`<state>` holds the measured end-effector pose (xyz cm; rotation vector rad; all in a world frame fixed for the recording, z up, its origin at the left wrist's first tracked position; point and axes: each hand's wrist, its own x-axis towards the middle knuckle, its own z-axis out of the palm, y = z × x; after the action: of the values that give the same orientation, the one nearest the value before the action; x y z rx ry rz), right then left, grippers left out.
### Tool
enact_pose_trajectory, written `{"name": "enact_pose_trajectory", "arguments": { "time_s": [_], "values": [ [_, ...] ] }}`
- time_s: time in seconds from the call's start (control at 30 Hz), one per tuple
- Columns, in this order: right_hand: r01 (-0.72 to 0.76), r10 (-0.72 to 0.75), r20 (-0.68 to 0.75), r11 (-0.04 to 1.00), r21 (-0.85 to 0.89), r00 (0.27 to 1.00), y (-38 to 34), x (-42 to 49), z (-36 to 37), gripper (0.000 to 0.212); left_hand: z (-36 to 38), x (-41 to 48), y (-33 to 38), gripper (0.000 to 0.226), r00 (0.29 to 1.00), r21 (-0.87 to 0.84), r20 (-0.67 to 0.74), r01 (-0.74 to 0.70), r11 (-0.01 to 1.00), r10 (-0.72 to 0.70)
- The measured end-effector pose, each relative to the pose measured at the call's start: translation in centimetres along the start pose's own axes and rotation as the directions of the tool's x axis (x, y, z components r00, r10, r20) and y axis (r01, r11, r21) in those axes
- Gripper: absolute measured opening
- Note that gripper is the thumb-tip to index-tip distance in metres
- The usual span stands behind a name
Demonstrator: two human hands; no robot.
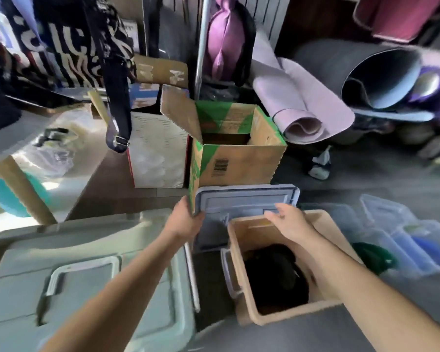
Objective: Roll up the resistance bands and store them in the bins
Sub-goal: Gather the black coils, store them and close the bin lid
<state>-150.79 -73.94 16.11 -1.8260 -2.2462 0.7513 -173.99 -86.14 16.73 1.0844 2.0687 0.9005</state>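
Plainly, the left hand (186,219) gripped the blue-grey lid (247,199) by its left edge, fingers hidden behind. The right hand (290,222) touched its near edge, grip blurred. A dark heap (274,273), indistinct, lay inside the tan bin (235,262).

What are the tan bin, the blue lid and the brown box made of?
Bin: probably plastic, smooth and matt, with a moulded rim. Lid: plastic too, with moulded ridges and a faint sheen. Box: cardboard, dull brown, with folded flaps and a printed barcode.
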Motion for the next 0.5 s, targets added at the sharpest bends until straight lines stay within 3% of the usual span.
{"name": "enact_pose_trajectory", "arguments": {
  "time_s": [0.1, 0.2, 0.27, 0.33, 0.4, 0.5],
  "values": [
    [-0.05, 0.042, -0.071, 0.992, -0.113, 0.997, 4.5, 5.4, -3.3, 0.033, 2.7, 4.2, 0.6, 0.038, 0.993, -0.037, -0.09, 0.069, 0.997, -0.072],
    [-0.113, 0.109, -0.109, 0.993, -0.03, 0.988, 7.4, 9.3, -5.0, 0.058, 4.3, 6.8, 1.1, 0.042, 0.973, -0.206, -0.144, 0.151, 0.967, -0.182],
    [-0.12, 0.118, 0.049, 0.992, 0.041, 0.992, 8.4, 11.2, -5.3, 0.07, 5.1, 7.2, 1.9, 0.046, 0.963, -0.275, -0.141, 0.187, 0.943, -0.231],
    [-0.133, 0.099, 0.191, 0.976, 0.171, 0.977, 9.3, 13.2, -5.0, 0.06, 5.8, 6.5, 3.2, 0.038, 0.952, -0.317, -0.124, 0.23, 0.92, -0.281],
    [-0.122, 0.082, 0.124, 0.925, 0.36, 0.989, 9.9, 14.5, -5.2, 0.041, 6.7, 5.7, 4.8, 0.008, 0.947, -0.366, -0.154, 0.211, 0.907, -0.282],
    [-0.043, 0.091, -0.086, 0.89, 0.455, 0.992, 11.4, 14.2, -7.7, 0.04, 7.7, 3.7, 6.9, 0.005, 0.936, -0.403, -0.263, 0.113, 0.908, -0.234]
  ]
}}
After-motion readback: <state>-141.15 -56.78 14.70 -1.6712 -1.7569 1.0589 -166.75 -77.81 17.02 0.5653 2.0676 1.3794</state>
